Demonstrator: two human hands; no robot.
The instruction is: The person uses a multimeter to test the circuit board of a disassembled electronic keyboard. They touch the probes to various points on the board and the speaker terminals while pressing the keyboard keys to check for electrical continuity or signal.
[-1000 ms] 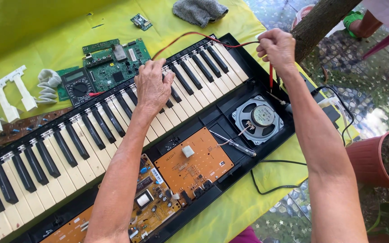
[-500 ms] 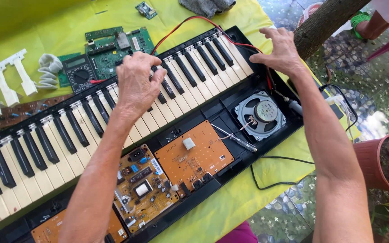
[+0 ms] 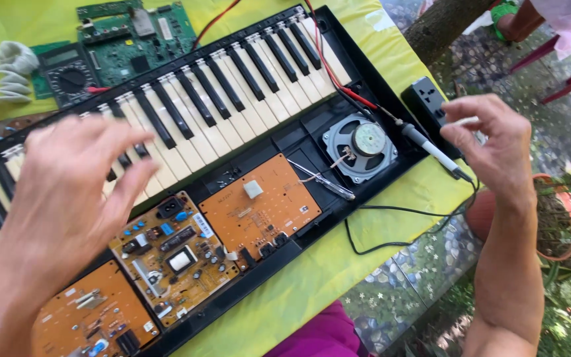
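An opened black electronic keyboard [image 3: 232, 99] lies across a yellow-green cloth [image 3: 338, 271]. My left hand [image 3: 67, 198], blurred, hovers with fingers spread over the keys left of middle and holds nothing. My right hand [image 3: 490, 142] is past the keyboard's right end, beside a black socket block [image 3: 424, 99]; a thin white piece [image 3: 462, 121] is pinched in its fingertips. A black pen-shaped tool [image 3: 431, 149] on a cable lies just below that hand. Inside the case sit a round speaker [image 3: 361, 145], two orange circuit boards [image 3: 256, 208] and a power board [image 3: 170, 244].
A screwdriver [image 3: 322, 182] rests between the speaker and the orange board. Red wires [image 3: 328, 66] cross the right keys. A green circuit board [image 3: 133, 30] and a multimeter [image 3: 67, 76] lie behind the keyboard. A black cable [image 3: 391, 244] loops over the cloth. A clay pot [image 3: 553, 218] stands right.
My right hand left the keyboard's far right corner and came down beside the socket block. My left hand slid left along the keys and nearer to me. The view shifted closer.
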